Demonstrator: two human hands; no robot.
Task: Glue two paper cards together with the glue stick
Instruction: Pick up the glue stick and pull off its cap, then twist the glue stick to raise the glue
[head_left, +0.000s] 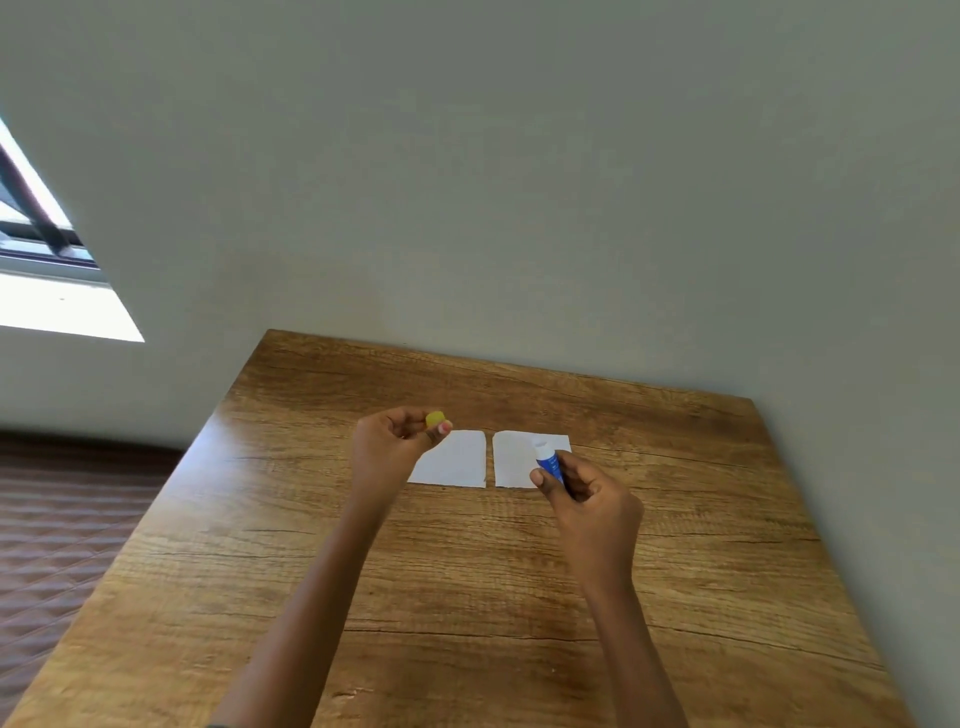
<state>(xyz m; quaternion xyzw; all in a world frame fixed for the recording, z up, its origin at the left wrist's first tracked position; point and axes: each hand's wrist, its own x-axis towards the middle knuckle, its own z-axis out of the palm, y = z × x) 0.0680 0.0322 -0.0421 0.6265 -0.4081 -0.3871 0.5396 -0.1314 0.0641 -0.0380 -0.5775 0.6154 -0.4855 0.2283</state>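
Two white paper cards lie side by side on the wooden table (467, 571), a narrow gap between them. My left hand (389, 441) hovers over the left card (457, 462) and pinches the yellow cap (435, 418) of the glue stick. My right hand (587, 499) grips the blue glue stick (549, 461), its uncapped white tip pointing up and away over the right card (514, 457). The hand hides the lower part of the stick and a corner of that card.
The table's far edge meets a plain grey wall (519, 208). Left of the table lies a brown quilted surface (67, 519). A bright window (47, 260) sits at the upper left.
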